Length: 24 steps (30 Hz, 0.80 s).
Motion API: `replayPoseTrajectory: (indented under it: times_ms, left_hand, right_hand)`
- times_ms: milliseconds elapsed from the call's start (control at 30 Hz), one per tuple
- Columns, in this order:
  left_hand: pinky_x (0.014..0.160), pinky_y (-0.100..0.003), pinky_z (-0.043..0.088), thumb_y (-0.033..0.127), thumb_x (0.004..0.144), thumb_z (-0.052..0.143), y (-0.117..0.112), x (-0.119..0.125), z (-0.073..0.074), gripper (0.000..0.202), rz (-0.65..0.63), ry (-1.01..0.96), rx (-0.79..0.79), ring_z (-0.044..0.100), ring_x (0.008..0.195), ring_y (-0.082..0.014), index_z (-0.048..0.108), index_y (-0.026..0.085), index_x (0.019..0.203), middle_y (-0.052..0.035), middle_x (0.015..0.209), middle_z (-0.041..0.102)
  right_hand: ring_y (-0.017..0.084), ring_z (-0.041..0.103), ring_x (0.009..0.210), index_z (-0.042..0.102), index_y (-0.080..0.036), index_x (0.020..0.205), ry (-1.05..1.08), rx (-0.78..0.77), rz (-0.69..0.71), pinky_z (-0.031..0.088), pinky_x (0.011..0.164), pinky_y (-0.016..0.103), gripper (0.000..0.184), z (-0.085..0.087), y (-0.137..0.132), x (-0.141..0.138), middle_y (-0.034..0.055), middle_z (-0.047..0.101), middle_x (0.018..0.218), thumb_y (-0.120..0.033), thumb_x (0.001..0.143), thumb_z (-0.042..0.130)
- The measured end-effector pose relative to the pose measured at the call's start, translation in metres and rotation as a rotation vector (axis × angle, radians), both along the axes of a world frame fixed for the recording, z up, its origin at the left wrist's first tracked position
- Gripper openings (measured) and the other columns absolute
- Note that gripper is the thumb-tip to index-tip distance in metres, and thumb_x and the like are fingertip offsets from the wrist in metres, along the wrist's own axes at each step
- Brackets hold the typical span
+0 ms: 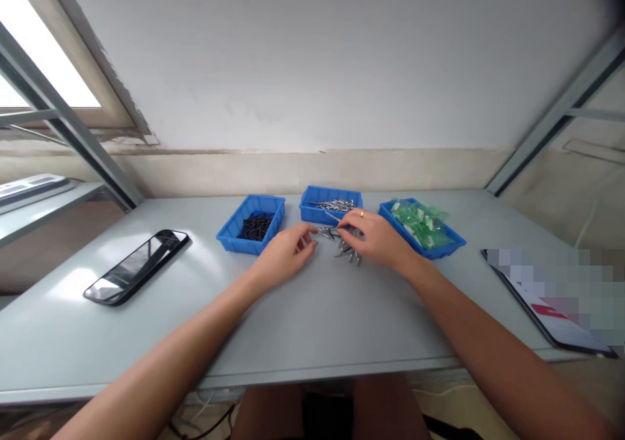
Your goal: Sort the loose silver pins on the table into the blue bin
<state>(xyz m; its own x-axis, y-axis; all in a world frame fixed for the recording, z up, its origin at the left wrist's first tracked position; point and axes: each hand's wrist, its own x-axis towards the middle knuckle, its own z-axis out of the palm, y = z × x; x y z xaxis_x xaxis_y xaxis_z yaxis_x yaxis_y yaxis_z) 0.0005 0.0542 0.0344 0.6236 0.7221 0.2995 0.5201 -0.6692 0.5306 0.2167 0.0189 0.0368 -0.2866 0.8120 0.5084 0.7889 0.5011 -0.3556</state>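
My right hand (pixel 374 235), with a gold ring on one finger, pinches a thin silver fastener (pixel 332 216) that looks like a rivet. Under its fingertips lies a loose pile of similar silver fasteners (pixel 347 251) on the tabletop. My left hand (pixel 287 252) rests at the left side of this pile, fingers curved and a gap between thumb and forefinger; nothing shows in it. Just behind the pile, a blue bin (pixel 312 214) holds more silver fasteners (pixel 336 204).
To the left, another blue bin (pixel 229 241) contains black screws (pixel 256 226). A blue bin (pixel 442 251) at the right is heaped with green plastic packets (pixel 420 222). A phone (pixel 139 267) lies far left, a tablet-like device (pixel 551 316) far right. Grey metal posts (pixel 551 95) flank the grey table (pixel 317 323).
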Motion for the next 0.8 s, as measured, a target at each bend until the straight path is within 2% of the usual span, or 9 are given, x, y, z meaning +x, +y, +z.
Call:
replayPoseTrajectory:
  times_ms: [133,267,400,533,633,800]
  left_hand:
    - [0.063,-0.027,0.044,0.028,0.085,0.047,-0.001,-0.001,-0.002,0.02,-0.083,0.158,0.012,0.057,0.069,-0.0151,0.061,0.02,0.096,-0.0026,0.083,0.064]
    - [0.066,-0.027,0.043,0.026,0.086,0.046,-0.002,-0.001,-0.002,0.021,-0.099,0.199,0.01,0.058,0.072,-0.0158,0.061,0.019,0.098,-0.003,0.084,0.065]
    - [0.066,-0.027,0.043,0.027,0.086,0.045,-0.002,-0.001,-0.001,0.022,-0.107,0.227,0.018,0.059,0.074,-0.0163,0.061,0.019,0.099,-0.0036,0.086,0.065]
    - [0.066,-0.026,0.043,0.027,0.087,0.044,-0.003,-0.002,-0.001,0.022,-0.105,0.24,0.02,0.059,0.074,-0.0163,0.061,0.019,0.1,-0.0032,0.086,0.065]
    - [0.066,-0.027,0.042,0.027,0.087,0.044,-0.003,-0.002,-0.001,0.022,-0.111,0.239,0.023,0.059,0.073,-0.0161,0.061,0.019,0.1,-0.0032,0.086,0.065]
    - [0.066,-0.027,0.042,0.027,0.087,0.044,-0.003,-0.002,-0.002,0.022,-0.107,0.253,0.033,0.059,0.073,-0.0164,0.061,0.02,0.099,-0.0032,0.086,0.065]
  right_hand:
    - [0.023,0.055,0.1,0.061,-0.018,0.102,-0.084,0.032,-0.173,0.044,0.087,0.039,0.022,-0.009,0.011,0.014,0.0092,0.061,0.104,-0.025,0.085,0.047]
    - [0.027,0.051,0.112,0.056,-0.015,0.118,-0.181,0.062,-0.247,0.042,0.094,0.043,0.036,-0.018,0.017,0.018,0.0121,0.056,0.119,-0.027,0.086,0.045]
    - [0.028,0.048,0.117,0.049,-0.013,0.128,-0.22,0.05,-0.279,0.041,0.098,0.043,0.045,-0.02,0.015,0.015,0.013,0.05,0.131,-0.029,0.087,0.044]
    - [0.028,0.051,0.114,0.052,-0.017,0.125,-0.189,0.031,-0.313,0.045,0.093,0.042,0.042,-0.018,0.012,0.013,0.0117,0.048,0.132,-0.029,0.086,0.044]
    - [0.027,0.054,0.109,0.055,-0.018,0.12,-0.114,0.06,-0.341,0.046,0.09,0.041,0.037,-0.016,0.012,0.012,0.0107,0.052,0.125,-0.028,0.085,0.046]
    - [0.024,0.057,0.101,0.059,-0.02,0.108,0.026,0.094,-0.246,0.046,0.087,0.038,0.027,-0.012,0.01,0.009,0.0088,0.059,0.109,-0.027,0.086,0.046]
